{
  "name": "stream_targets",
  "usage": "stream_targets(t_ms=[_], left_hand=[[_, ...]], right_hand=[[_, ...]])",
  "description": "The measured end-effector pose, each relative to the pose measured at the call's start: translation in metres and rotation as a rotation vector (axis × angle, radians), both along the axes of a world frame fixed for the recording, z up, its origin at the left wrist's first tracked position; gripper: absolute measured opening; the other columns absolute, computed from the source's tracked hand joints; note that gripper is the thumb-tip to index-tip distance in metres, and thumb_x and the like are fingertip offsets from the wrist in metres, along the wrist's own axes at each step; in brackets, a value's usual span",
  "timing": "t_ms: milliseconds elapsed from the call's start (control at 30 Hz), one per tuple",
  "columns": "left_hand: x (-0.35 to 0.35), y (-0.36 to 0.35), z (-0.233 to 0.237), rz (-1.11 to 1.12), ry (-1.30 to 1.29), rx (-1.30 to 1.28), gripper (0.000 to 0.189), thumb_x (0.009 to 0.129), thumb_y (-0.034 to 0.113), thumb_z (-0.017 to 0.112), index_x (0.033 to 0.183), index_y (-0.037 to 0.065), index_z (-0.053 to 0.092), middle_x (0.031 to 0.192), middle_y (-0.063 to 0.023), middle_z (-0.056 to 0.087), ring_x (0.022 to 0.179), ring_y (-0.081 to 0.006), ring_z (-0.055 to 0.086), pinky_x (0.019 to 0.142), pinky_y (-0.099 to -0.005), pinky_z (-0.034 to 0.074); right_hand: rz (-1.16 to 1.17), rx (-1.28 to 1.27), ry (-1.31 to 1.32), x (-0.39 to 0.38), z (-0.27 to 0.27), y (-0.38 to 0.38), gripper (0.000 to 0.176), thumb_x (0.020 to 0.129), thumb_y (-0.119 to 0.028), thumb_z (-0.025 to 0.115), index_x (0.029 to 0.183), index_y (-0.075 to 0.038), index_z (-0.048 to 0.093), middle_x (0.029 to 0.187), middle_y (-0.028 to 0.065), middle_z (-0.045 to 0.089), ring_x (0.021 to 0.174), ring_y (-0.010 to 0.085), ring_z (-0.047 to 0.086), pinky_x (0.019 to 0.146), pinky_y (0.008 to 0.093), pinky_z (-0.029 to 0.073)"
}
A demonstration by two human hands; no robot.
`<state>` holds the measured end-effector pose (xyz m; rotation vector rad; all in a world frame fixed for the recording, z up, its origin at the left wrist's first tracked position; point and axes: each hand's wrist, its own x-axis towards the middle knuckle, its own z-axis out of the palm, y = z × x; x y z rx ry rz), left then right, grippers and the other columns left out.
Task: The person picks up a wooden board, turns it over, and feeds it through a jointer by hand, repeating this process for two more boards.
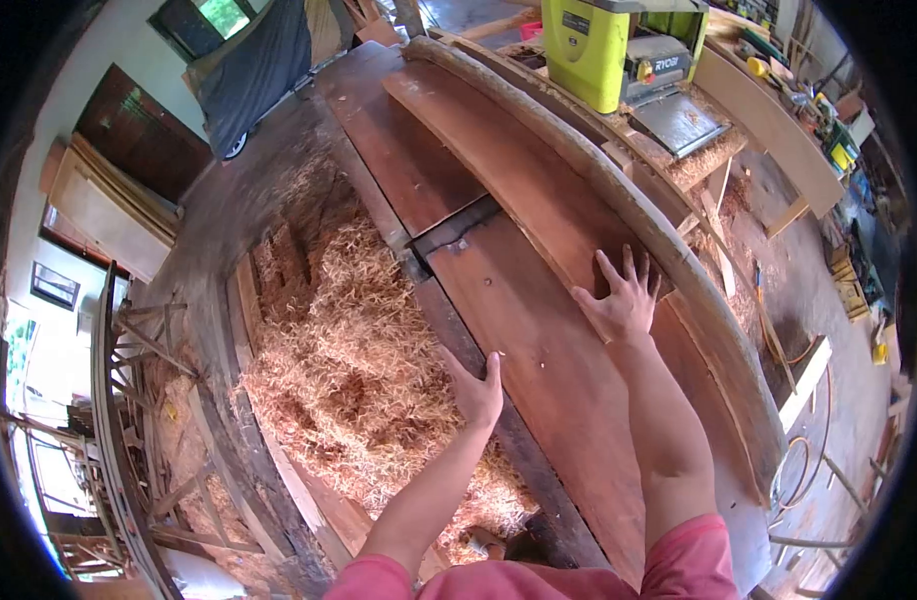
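My right hand [624, 298] lies with fingers spread on a long reddish-brown board [539, 205], its thumb by the board's left edge. A pale, rough-edged strip [679, 245] runs along the board's far right side. My left hand [474, 393] is at the near left edge of the workbench, thumb up and apart from the fingers, holding nothing visible. Part of its fingers is hidden beyond the hand. Below my hands stretches the flat brown bench top [524, 320], bordered on the left by a dark beam [459, 335]. A dark gap crosses the top.
Curled wood shavings [359, 350] pile up left of the bench. A green thickness planer [589, 50] stands at the back right on a shavings-covered stand. Wooden frames [194, 400] stand at left, and a dark cloth [254, 75] covers something at the back. Tools crowd the right side.
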<state>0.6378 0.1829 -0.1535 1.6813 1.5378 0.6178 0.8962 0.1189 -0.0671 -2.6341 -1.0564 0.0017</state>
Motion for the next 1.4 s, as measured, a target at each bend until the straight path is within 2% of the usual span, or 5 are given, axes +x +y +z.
stream_targets(t_ms=[333,600,900,1200,1400], left_hand=[[-0.002,-0.001,0.000,0.020,-0.011,-0.025,0.107,0.097,0.048,0.068,0.164,-0.004,0.002,0.164,-0.0361,0.024,0.146,-0.0495,0.038,0.122,-0.0489,0.035],[-0.001,0.000,-0.014,0.009,-0.018,0.113,0.108,0.096,0.048,0.069,0.164,-0.004,0.003,0.163,-0.0366,0.025,0.147,-0.0491,0.037,0.121,-0.0493,0.035],[-0.002,0.000,-0.010,-0.005,-0.083,0.082,0.107,0.097,0.045,0.070,0.164,-0.005,0.003,0.163,-0.0383,0.024,0.147,-0.0508,0.036,0.121,-0.0502,0.035],[-0.003,0.000,-0.009,-0.001,-0.125,0.036,0.108,0.097,0.046,0.070,0.164,-0.005,0.003,0.165,-0.0375,0.019,0.150,-0.0493,0.032,0.124,-0.0489,0.031],[-0.003,0.002,0.004,0.005,-0.138,-0.057,0.108,0.097,0.043,0.071,0.163,-0.008,0.003,0.167,-0.0357,0.016,0.156,-0.0457,0.023,0.128,-0.0471,0.022]], right_hand=[[-0.017,-0.023,-0.016,0.005,-0.005,0.028,0.081,0.080,-0.069,0.069,0.152,-0.035,0.055,0.169,0.0152,0.033,0.159,0.0390,0.019,0.128,0.0576,0.011],[-0.020,-0.044,-0.022,0.008,-0.005,0.047,0.078,0.082,-0.069,0.069,0.152,-0.038,0.054,0.169,0.0120,0.033,0.158,0.0403,0.020,0.128,0.0600,0.012],[-0.004,-0.017,-0.036,0.014,-0.014,0.066,0.080,0.081,-0.072,0.067,0.152,-0.037,0.054,0.170,0.0129,0.032,0.158,0.0402,0.020,0.128,0.0612,0.012],[0.000,-0.064,-0.062,0.017,-0.014,0.087,0.083,0.082,-0.074,0.064,0.155,-0.037,0.050,0.170,0.0123,0.031,0.159,0.0391,0.018,0.127,0.0623,0.011],[-0.001,-0.055,-0.050,0.021,-0.019,0.104,0.082,0.083,-0.075,0.063,0.155,-0.038,0.049,0.170,0.0119,0.031,0.159,0.0396,0.018,0.127,0.0624,0.010]])
